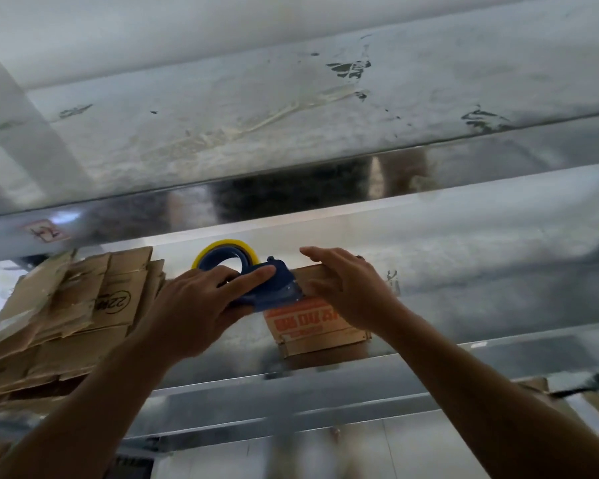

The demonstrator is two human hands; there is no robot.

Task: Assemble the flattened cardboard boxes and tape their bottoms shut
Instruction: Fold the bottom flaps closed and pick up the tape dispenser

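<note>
A small brown cardboard box point(312, 328) with orange printing stands on a steel table point(498, 305), its upper face turned toward me. My left hand point(201, 299) grips a blue tape dispenser point(274, 288) carrying a yellow-edged roll of tape point(222, 247); the dispenser's front end rests on the box's top left edge. My right hand point(346, 288) lies flat over the box's top right side, fingers spread and pressing it down. The box's top face is mostly hidden by both hands.
A stack of flattened cardboard boxes point(66, 305) lies on the table to the left, close to my left forearm. A scuffed metal shelf point(291, 115) runs across above the work. More cardboard point(540, 385) shows at the lower right under the table edge.
</note>
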